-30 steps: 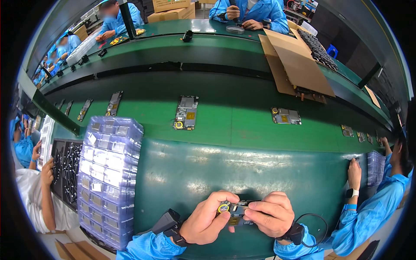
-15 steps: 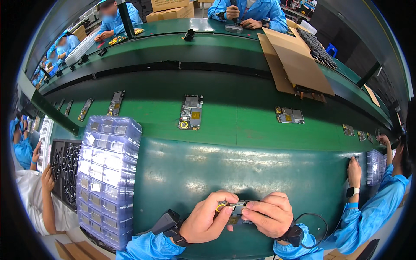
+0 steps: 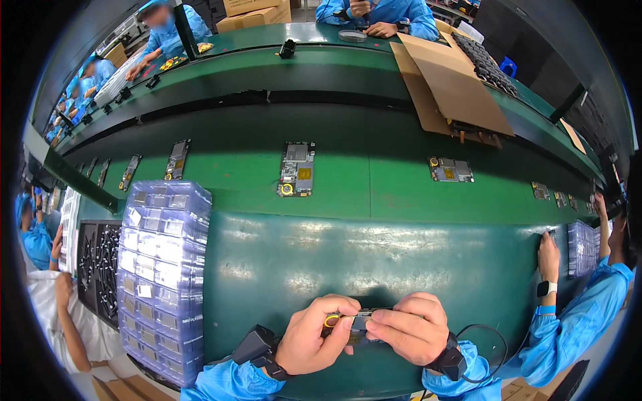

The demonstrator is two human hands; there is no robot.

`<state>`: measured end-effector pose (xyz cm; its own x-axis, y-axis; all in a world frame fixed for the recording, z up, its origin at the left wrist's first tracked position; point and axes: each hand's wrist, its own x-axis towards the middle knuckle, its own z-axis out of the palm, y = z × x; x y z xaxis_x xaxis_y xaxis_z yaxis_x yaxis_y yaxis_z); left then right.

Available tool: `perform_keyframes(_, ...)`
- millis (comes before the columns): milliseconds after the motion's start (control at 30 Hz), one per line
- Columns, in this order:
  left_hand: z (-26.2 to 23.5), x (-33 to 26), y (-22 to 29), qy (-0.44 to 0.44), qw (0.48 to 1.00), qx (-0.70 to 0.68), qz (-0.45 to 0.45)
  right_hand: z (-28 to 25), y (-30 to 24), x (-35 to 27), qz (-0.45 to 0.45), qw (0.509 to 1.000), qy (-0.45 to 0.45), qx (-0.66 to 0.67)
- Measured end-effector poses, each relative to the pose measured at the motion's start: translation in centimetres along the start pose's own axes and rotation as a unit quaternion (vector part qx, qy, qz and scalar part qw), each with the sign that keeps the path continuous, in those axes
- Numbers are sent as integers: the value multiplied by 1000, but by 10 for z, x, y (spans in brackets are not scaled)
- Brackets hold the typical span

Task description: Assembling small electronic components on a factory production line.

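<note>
Pinching circuit board (image 3: 360, 323), left hand (image 3: 313, 339), right hand (image 3: 416, 332), white-lettered plastic trays (image 3: 192, 301) alongside

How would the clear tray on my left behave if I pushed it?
The tray looks glossy, so it's probably slippery. Its clear plastic seems thin, so it may flex. Flat pieces sit inside and might shift.

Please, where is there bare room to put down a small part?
Most room: the tabletop, right of the stacked trays and beyond the held circuit board. Behind it, the green strip is bare between the lengthwise board and the sideways board. Crowded: the left side, where the trays stand beside a black parts tray.
</note>
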<state>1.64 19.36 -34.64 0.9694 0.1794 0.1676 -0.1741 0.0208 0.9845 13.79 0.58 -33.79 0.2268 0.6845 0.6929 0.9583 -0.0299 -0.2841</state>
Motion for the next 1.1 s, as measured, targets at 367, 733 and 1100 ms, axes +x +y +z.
perform_keyframes(367, 1, 0, 0, -9, 1000, 12, 5, 4, 1, -3, 1, 1000, 16, 15)
perform_keyframes(733, -4, -4, 0, -8, 999, 44, 28, 18, -8, -2, 100, 988, 48, 110)
perform_keyframes(1100, -16, -9, -11, 5, 996, 6, -88, 21, -8, -4, 225, 942, -5, 249)
